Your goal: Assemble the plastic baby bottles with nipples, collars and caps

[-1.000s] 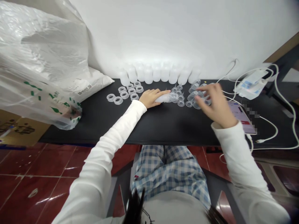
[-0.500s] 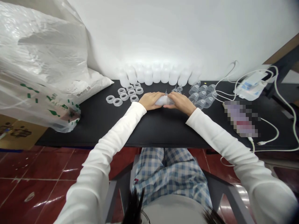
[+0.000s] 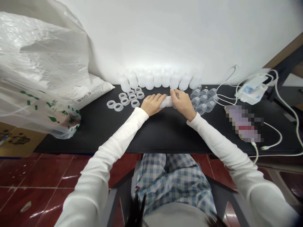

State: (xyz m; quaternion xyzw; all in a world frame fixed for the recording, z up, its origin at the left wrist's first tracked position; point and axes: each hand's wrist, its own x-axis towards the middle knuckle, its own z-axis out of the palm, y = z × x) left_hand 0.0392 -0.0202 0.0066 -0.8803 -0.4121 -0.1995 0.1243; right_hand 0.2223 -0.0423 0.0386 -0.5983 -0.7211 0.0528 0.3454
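My left hand (image 3: 152, 104) and my right hand (image 3: 182, 102) meet over the black table (image 3: 165, 129), both closed on one small translucent bottle (image 3: 167, 101) held sideways between them. The right fingers pinch at its far end. Clear plastic rings (image 3: 125, 99) lie just left of my left hand. Clear domed caps (image 3: 203, 99) sit just right of my right hand. A row of white bottles (image 3: 158, 80) stands along the wall behind.
A big plastic sack (image 3: 40, 72) covers the table's left end. A blurred phone (image 3: 243, 123), white cables (image 3: 272, 126) and a white adapter (image 3: 251, 90) lie at the right. Red floor tiles and a cardboard box (image 3: 14, 140) show below left.
My right hand left the domed caps at the right and came to the bottle in my left hand. Both hands now grip it slightly farther from me.
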